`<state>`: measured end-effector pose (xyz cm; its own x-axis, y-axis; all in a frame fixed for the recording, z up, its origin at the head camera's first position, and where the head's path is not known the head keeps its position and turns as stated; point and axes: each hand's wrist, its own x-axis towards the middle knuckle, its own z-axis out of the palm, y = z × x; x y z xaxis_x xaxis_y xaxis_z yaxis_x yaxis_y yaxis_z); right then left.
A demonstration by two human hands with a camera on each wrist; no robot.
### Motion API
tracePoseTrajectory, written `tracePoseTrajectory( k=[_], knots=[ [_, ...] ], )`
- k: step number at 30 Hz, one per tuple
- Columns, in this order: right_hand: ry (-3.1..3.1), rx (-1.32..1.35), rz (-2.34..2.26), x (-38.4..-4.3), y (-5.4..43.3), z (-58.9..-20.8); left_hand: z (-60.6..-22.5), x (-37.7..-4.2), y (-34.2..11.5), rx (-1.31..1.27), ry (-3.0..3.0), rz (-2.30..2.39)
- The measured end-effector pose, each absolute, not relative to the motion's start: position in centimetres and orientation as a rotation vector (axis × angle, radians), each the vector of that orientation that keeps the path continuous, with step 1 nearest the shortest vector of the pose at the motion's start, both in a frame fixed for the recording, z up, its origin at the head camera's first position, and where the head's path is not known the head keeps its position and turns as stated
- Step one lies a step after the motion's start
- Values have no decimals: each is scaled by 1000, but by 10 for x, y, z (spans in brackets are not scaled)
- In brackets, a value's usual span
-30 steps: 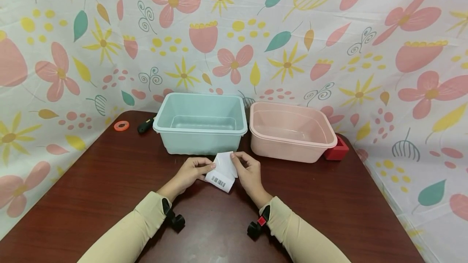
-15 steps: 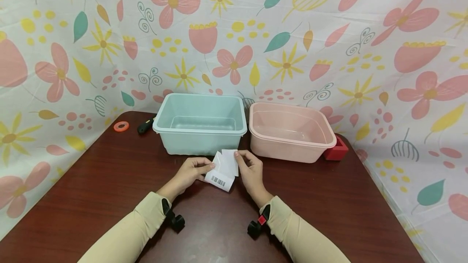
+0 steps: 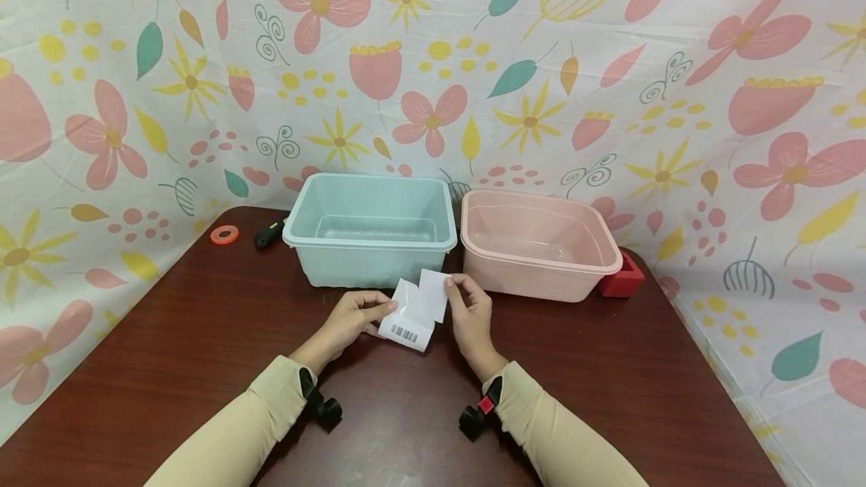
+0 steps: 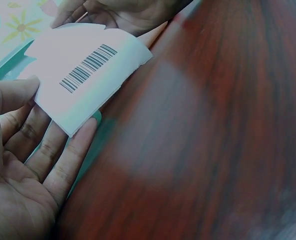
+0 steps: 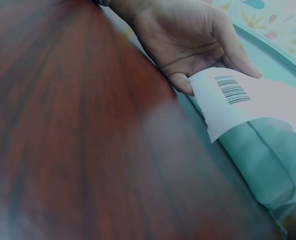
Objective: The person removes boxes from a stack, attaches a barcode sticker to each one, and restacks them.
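Observation:
A white paper slip (image 3: 409,319) with a printed barcode is held up over the table, in front of the basins. My left hand (image 3: 352,317) pinches its left edge between thumb and fingers. With thumb and fingertips, my right hand (image 3: 470,318) grips the upper right part, which tilts outward; a notch parts the top edge there. In the left wrist view the slip (image 4: 83,75) bows, its lower edge finely jagged, and left fingers (image 4: 63,165) spread beneath it. The right wrist view shows the barcode side of the slip (image 5: 225,97) and only a sliver of my right hand.
Behind the hands stand a light blue basin (image 3: 375,265) and a pink basin (image 3: 528,276). A small red box (image 3: 624,280) sits at the far right. To the back left lie an orange ring-shaped roll (image 3: 225,234) and a black handle (image 3: 269,234) partly behind the blue basin.
My right hand has moved up and to the right with its part of the slip, and the notch at the top has widened. The left hand has stayed nearly still.

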<state>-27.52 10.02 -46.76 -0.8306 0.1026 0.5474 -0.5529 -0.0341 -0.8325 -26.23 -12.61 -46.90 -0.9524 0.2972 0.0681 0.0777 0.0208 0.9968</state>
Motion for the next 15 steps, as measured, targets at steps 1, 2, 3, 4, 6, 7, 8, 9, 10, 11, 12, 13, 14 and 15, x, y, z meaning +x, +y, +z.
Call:
tracePoseTrajectory(
  k=[1,2,3,4,6,7,8,9,10,11,12,13,14,15],
  knots=[
    [-1776,478,1928,-277,101,-469,-469,-262,-126,391,2126,2053],
    [-1756,483,1936,-278,102,-470,-469,-262,-127,386,2130,2050],
    [-1733,491,1945,-279,102,-471,-469,-262,-127,380,2134,2050],
    [-1711,499,1954,-279,103,-471,-469,-262,-127,375,2137,2049],
    [-1680,509,1957,-280,104,-472,-470,-263,-127,362,2142,2049],
    [-1663,512,1962,-281,104,-473,-470,-263,-127,358,2141,2052],
    [-1651,511,1959,-281,104,-473,-470,-262,-127,353,2139,2056],
    [-1644,507,1951,-281,104,-472,-470,-262,-126,345,2138,2062],
    [-1638,501,1940,-281,105,-472,-470,-262,-126,344,2137,2067],
    [-1635,494,1926,-281,105,-472,-470,-262,-126,343,2135,2074],
    [-1630,486,1913,-281,105,-472,-471,-262,-126,341,2134,2079],
    [-1622,481,1904,-281,105,-471,-471,-262,-126,341,2131,2084],
    [-1613,474,1890,-280,105,-470,-472,-262,-126,343,2130,2085],
    [-1604,469,1877,-278,105,-467,-473,-262,-125,345,2134,2081]
  ],
)
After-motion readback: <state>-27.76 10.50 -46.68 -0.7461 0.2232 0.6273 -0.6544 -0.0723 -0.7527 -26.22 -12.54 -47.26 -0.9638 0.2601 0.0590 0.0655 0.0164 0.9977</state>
